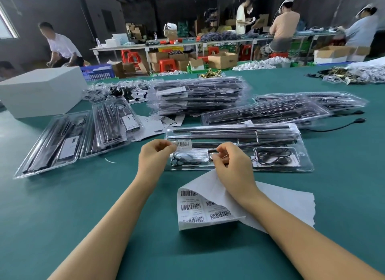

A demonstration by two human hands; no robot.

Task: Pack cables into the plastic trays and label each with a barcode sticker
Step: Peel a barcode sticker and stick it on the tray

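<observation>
A clear plastic tray (237, 148) lies flat on the green table, long side running left to right, just beyond the hands. Dark rods fill its far channels; a coiled black cable (273, 156) sits in its right near pocket and another coil (184, 160) in the left one. A single barcode sticker (182, 144) — white, black bars — hangs over the tray's left part. Nearer, the sticker sheet (200, 208) lies with several barcodes left, its backing curled up.

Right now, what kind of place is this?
Probably a packing workshop: stacked plastic trays of cables on a green table, a barcode sticker sheet, and cardboard boxes behind.
</observation>
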